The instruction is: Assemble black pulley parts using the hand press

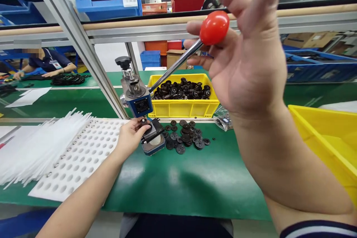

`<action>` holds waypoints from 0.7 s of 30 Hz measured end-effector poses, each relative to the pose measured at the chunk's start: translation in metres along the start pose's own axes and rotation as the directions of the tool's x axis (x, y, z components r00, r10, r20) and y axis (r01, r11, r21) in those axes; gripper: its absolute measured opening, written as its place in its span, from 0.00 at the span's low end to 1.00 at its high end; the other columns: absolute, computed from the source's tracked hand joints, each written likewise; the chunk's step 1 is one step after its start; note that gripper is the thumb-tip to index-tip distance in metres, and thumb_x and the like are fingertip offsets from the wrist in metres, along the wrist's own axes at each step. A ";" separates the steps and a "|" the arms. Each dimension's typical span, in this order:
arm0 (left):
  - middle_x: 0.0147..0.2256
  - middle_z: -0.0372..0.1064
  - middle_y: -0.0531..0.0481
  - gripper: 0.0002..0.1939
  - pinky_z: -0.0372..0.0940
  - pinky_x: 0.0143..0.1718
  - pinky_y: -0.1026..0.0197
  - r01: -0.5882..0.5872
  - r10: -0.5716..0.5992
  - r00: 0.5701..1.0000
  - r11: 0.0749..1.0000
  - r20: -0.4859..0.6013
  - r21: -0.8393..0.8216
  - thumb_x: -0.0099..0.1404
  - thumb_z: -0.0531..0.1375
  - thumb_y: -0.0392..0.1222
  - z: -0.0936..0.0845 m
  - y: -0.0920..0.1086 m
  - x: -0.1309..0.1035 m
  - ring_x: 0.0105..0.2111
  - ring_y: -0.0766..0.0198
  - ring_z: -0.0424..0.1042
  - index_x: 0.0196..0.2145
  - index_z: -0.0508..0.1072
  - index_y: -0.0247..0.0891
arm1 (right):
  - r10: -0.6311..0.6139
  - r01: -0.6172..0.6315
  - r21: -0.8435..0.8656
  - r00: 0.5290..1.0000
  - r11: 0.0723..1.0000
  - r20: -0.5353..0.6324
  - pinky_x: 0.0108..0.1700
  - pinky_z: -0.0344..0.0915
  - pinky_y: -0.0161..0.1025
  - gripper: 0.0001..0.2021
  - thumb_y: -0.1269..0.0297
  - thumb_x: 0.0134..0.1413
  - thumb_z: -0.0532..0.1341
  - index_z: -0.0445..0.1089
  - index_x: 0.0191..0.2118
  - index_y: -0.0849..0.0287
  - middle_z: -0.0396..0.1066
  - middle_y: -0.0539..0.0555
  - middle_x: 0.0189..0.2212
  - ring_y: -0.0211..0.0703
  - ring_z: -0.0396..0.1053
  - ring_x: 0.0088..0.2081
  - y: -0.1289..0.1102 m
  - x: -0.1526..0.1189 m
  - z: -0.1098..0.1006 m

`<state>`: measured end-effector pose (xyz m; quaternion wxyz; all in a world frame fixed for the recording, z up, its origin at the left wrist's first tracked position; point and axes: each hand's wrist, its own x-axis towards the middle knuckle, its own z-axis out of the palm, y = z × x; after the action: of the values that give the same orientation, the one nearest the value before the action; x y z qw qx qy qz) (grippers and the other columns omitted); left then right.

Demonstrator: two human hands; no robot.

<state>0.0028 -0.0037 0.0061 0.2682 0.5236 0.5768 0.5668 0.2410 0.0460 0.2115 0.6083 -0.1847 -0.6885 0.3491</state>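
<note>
A hand-lever press (pixel 139 106) with a blue body stands on the green bench, its steel lever (pixel 178 63) slanting up to a red ball knob (pixel 214 28). My right hand (pixel 251 55) is raised at the knob, palm toward it, with its fingers spread and not wrapped round it. Down at the press, my left hand (pixel 129 134) pinches a small black round part (pixel 143 122) above the fixture (pixel 152 132), under the press head. Several black discs (pixel 185 134) lie loose just right of the press base.
Behind the discs, a yellow bin (pixel 181 108) holds many black wheel-like parts. A white tray with round holes (pixel 80 156) and a stack of white strips (pixel 36 148) lie left. Another yellow bin (pixel 329 148) stands right. A co-worker (pixel 47 59) sits across at far left.
</note>
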 end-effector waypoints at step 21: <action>0.43 0.80 0.46 0.20 0.72 0.49 0.53 0.021 -0.019 0.999 0.999 -0.043 0.041 0.58 0.66 0.50 0.006 -0.012 -0.002 0.43 0.53 0.79 0.46 0.78 0.39 | -0.217 0.211 -0.054 0.963 0.976 -0.160 0.44 0.74 0.49 0.04 0.70 0.62 0.59 0.72 0.38 0.59 0.74 0.52 0.32 0.45 0.75 0.38 0.046 -0.100 -0.006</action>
<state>0.0054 -0.0009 -0.0073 0.2505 0.5110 0.5994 0.5629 0.2577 0.0112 0.1079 0.6939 -0.1487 -0.6578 0.2523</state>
